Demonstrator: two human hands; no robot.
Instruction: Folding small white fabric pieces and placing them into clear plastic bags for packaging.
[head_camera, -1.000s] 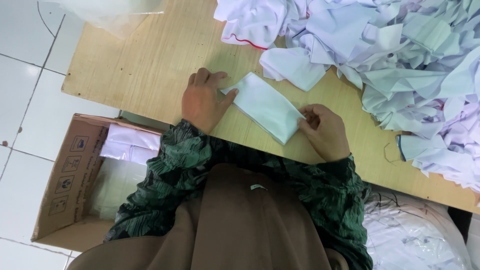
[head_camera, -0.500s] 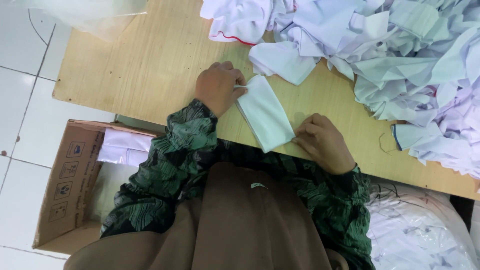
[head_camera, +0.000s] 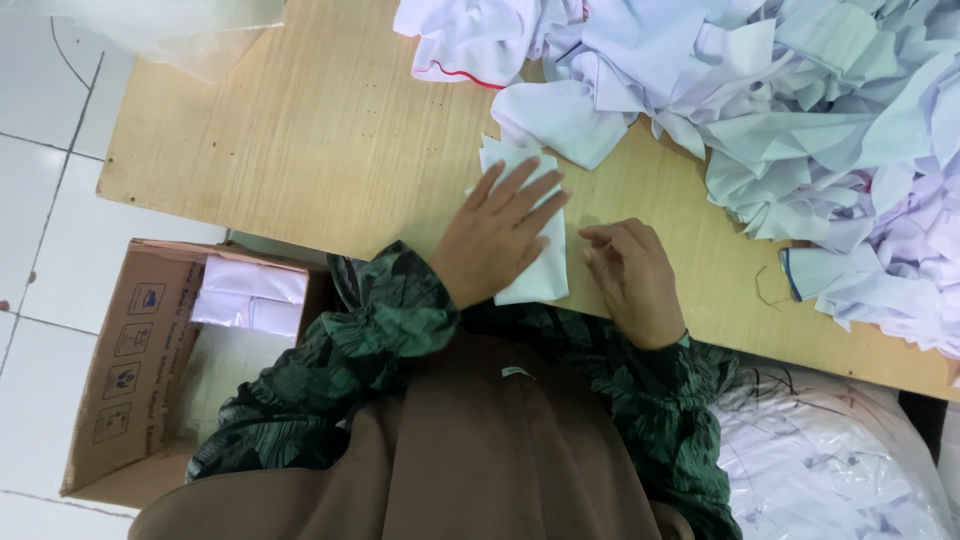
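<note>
Two hands work at the near edge of a wooden worktop (head_camera: 300, 140). The left hand (head_camera: 495, 240) lies flat, fingers spread wide, pressing down on a folded white cloth (head_camera: 535, 275) and gripping nothing. The cloth sits near the worktop's front edge, its far corner showing past the fingertips at 12 o'clock. The right hand (head_camera: 625, 275) rests just beside the cloth at 3 o'clock, fingers loosely curled toward its edge; whether it pinches anything cannot be told. Both arms wear green patterned sleeves (head_camera: 385, 335). At 9 o'clock from the person, below the worktop, an open carton (head_camera: 125, 360) on the tiled floor holds white bundles (head_camera: 245, 295). Farther off, at 1 to 2 o'clock, a large heap of loose white fabric (head_camera: 800, 110) covers the worktop's far right part.
</note>
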